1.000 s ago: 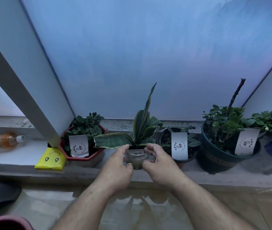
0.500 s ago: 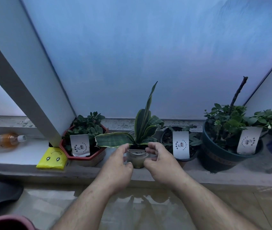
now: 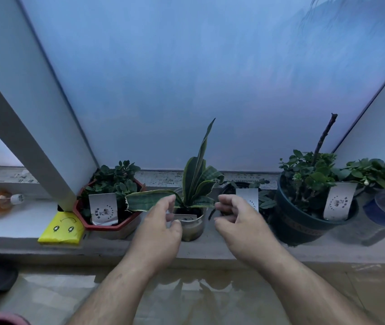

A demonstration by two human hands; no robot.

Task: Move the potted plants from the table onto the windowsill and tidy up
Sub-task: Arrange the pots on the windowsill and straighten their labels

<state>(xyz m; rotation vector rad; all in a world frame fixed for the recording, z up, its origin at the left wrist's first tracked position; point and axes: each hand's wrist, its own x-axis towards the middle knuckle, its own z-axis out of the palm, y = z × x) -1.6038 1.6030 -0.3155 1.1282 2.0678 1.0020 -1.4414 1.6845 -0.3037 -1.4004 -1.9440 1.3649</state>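
A: Where was the pot [image 3: 190,225] seen?
B: On the sill [image 3: 222,250], between two hands.
A: Was it gripped?
B: The left hand [image 3: 161,227] was spread, fingertips at its side; the right hand [image 3: 240,220] was spread, just clear.

snake plant [image 3: 196,181]: dark green, yellow-edged, banded | octagonal pot [image 3: 116,221]: red | packet [image 3: 63,228]: yellow, black smiley | round pot [image 3: 304,221]: dark teal

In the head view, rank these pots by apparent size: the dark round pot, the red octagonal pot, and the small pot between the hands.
1. Dark round pot
2. Red octagonal pot, close to it in width, so this order is unsure
3. Small pot, clearly smallest
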